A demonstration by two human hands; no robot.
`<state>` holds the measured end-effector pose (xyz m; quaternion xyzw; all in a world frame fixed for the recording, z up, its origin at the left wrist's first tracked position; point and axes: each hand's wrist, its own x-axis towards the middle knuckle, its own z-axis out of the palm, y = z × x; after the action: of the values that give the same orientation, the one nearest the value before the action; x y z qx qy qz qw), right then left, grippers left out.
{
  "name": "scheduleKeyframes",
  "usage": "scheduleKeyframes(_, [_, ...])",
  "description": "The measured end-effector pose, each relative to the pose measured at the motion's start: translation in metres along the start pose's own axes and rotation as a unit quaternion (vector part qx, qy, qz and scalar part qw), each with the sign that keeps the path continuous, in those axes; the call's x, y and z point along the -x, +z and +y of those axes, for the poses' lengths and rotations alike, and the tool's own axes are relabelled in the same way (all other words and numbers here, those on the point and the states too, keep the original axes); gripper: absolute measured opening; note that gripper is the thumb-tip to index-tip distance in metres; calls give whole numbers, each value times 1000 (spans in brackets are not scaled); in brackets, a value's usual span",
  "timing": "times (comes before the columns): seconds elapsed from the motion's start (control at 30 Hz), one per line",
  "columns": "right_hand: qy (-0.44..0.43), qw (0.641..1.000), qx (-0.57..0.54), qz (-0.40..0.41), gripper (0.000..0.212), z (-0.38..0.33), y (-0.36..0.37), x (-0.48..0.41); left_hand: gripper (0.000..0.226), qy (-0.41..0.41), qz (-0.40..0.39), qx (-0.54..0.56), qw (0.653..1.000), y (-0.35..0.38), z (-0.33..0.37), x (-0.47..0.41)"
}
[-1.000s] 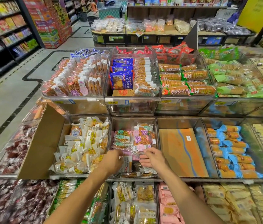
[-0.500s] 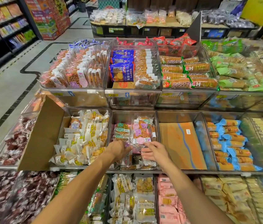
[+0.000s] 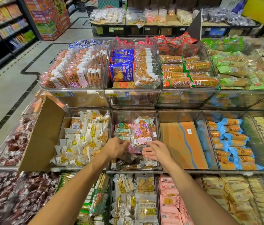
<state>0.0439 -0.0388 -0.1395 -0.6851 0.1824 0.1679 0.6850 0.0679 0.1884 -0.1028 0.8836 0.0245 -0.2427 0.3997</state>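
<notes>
Both my hands are inside the clear middle bin (image 3: pixel 158 127) on the middle tier. It holds small snack packets (image 3: pixel 141 132) with pink and green labels, and darker packets (image 3: pixel 128 159) lie at its front. My left hand (image 3: pixel 115 147) reaches in from the left, its fingers stretched out and touching the packets. Just right of it, my right hand (image 3: pixel 158 151) is held flat with straight fingers pointing left, over the front packets. Neither hand visibly grips a packet. The packets right under the hands are hidden.
A white-and-yellow packet bin (image 3: pixel 82 140) lies to the left, with a tilted cardboard sheet (image 3: pixel 42 137) beside it. To the right, an orange carton (image 3: pixel 181 143) lies flat in its bin. An upper tier of clear bins (image 3: pixel 132 98) rises behind. The aisle floor (image 3: pixel 6 82) is at left.
My hands have drawn a little apart over the front packets. The right hand's fingers have straightened out from a curled pose. The view has tilted slightly down.
</notes>
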Motion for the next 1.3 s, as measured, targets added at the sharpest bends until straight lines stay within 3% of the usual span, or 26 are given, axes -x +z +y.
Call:
scheduleKeyframes(0.17, [4,1000,-4,-4,24,-2,1,1,51,80,64,109,989,-12,-6,-1])
scheduleKeyframes(0.3, [27,999,-15,-44,34,-8,10,5,53,168,89,131,973,-12,-22,4])
scheduleKeyframes(0.43, [50,993,-66,-80,42,-15,19,10,52,186,91,130,970,-11,-27,14])
scheduleKeyframes(0.6, [59,992,-73,-81,35,-15,23,9,60,213,109,153,959,-14,-26,18])
scheduleKeyframes(0.83, [79,991,7,-107,37,-20,26,11,63,191,68,194,960,-17,-26,19])
scheduleKeyframes(0.93, [59,993,13,-102,44,-23,25,12,56,149,12,230,962,-20,-26,14])
scheduleKeyframes(1.0, [26,996,35,-77,40,-26,23,9,45,106,15,263,959,-22,-24,8])
scheduleKeyframes(1.07, [-13,999,37,-23,33,-28,21,5,29,72,86,166,980,-25,-22,3])
scheduleKeyframes(1.13, [-36,998,-2,59,39,-30,16,2,21,59,124,-71,988,-26,-19,2])
scheduleKeyframes(1.2, [-49,993,-18,107,47,-32,11,-1,18,59,97,-236,965,-22,-19,-1])
scheduleKeyframes(1.3, [-37,993,-36,106,52,-30,6,-2,14,47,63,-375,924,-9,-14,-5])
